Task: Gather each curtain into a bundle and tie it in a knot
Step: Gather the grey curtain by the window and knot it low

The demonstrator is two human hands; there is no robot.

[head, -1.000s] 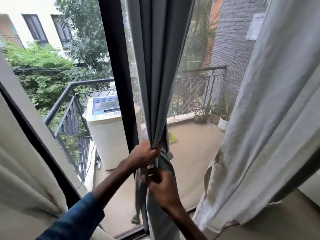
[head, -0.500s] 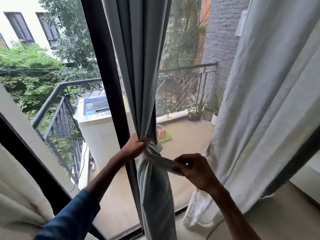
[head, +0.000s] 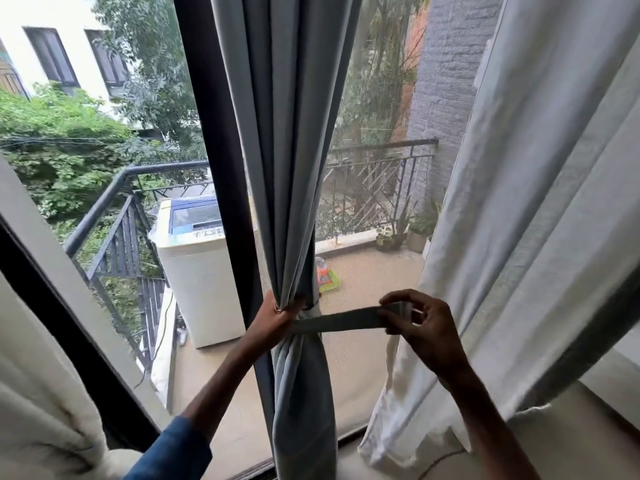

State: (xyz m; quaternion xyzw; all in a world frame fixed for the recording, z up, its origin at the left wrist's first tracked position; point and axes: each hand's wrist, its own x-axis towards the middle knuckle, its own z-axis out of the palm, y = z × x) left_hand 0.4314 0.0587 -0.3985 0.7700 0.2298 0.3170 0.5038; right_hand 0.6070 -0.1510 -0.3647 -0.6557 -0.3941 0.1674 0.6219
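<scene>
A grey-blue curtain (head: 280,140) hangs in the middle of the window, gathered into a tight bundle at waist height. My left hand (head: 277,315) is clenched around the bundle at its narrowest point. A flat grey fabric strip (head: 341,320) runs from the bundle out to the right, pulled taut and level. My right hand (head: 420,318) pinches the strip's free end between fingers and thumb. Below the grip the curtain falls loose toward the sill. A second, paler curtain (head: 540,220) hangs ungathered on the right.
A dark window post (head: 216,168) stands just left of the bundle. A cream curtain (head: 38,420) fills the lower left corner. Outside lie a balcony with a washing machine (head: 197,271), a black railing (head: 377,188) and potted plants (head: 405,230).
My right hand has drawn the fabric strip farther out to the right until it is taut. My left hand kept its hold on the bundle. The view has shifted slightly.
</scene>
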